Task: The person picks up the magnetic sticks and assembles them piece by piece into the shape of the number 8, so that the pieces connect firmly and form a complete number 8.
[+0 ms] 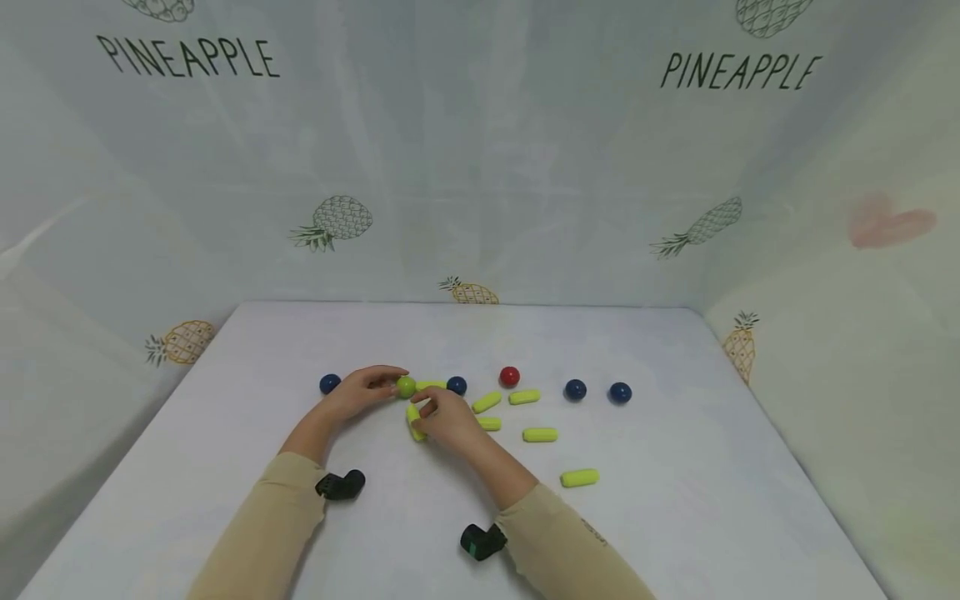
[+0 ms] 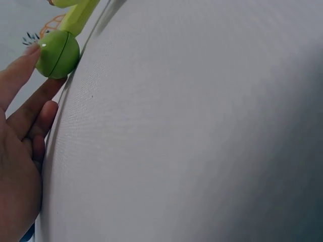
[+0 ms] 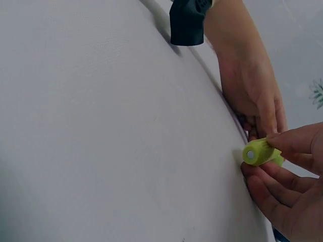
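My left hand (image 1: 366,392) holds a green ball (image 1: 406,387) between thumb and fingers; the ball (image 2: 58,54) fills their tips in the left wrist view. A yellow-green rod (image 1: 431,386) extends from the ball toward a dark blue ball (image 1: 457,385). Just nearer me, my right hand (image 1: 453,423) pinches another yellow-green rod (image 1: 415,422). In the right wrist view this rod (image 3: 258,152) shows a round silvery spot on its end, with thumb above and fingers below. That rod's far end points toward the green ball; whether they touch I cannot tell.
Several loose yellow-green rods, one rod (image 1: 580,477) nearest me, lie right of my right hand. A red ball (image 1: 510,377) and two blue balls (image 1: 575,390) sit farther right. Another blue ball (image 1: 330,383) lies beside my left hand. A pineapple-print curtain (image 1: 480,208) stands behind the white table (image 1: 712,500).
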`<state>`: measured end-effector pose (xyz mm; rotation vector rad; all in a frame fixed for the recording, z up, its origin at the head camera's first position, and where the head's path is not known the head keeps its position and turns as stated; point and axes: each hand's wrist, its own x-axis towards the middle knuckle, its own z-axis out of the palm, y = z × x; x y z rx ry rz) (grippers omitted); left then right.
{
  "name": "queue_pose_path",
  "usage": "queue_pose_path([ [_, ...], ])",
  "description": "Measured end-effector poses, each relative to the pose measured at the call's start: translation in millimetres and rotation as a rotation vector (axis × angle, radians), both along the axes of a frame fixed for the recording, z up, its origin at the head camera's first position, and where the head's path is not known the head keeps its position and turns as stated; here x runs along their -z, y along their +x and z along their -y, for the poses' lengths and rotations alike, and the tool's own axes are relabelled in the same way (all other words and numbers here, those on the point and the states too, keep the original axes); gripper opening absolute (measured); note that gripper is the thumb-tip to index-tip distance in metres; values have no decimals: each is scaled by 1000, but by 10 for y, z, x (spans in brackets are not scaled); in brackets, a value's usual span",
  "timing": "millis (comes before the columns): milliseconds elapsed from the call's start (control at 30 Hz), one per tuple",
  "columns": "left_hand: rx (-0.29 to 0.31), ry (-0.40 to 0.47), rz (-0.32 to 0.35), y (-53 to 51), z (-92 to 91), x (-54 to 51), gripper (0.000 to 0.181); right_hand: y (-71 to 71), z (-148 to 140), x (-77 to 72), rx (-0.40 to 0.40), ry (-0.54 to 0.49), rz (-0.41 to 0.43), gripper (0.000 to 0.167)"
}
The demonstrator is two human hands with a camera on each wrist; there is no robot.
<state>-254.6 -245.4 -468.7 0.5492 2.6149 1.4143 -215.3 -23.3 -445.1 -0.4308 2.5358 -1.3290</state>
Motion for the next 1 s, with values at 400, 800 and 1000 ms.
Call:
queue_pose_path([
  [400,-14,-21,-27,26,-35,-18,33,-52,89,54,55,-83,59,26],
  [800,-38,17,27,13,-50,-13,33,-66,154,57,112,-198,111,30],
  [1000,-25,34,18,16,-35,-3,33,-73,206,96,117,-246,146,32],
])
